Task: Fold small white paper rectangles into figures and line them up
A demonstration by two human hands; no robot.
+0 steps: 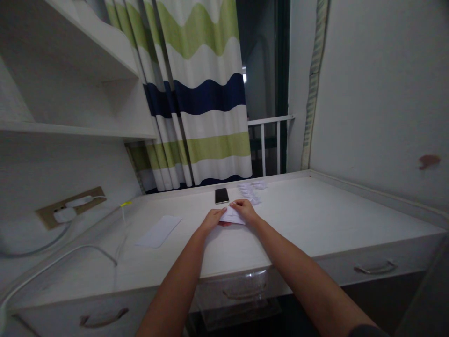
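Between my two hands is a folded sheet of white paper (234,216), held above the middle of the white desk. My left hand (213,219) pinches its left side, with the thumb on top. The fingers of my right hand (244,209) are closed on its upper right part. Something reddish shows under the paper's lower left edge, too small to make out. Just beyond my hands lies a dark-screened phone (221,196). Several folded white paper pieces (249,191) lie in a loose group to the phone's right.
A flat stack or sheet of white paper (159,231) rests on the desk (315,210) to the left. White cables (94,248) run along the left side from a wall socket (70,208). A shelf (77,131) overhangs the left; a striped curtain (210,93) hangs behind.
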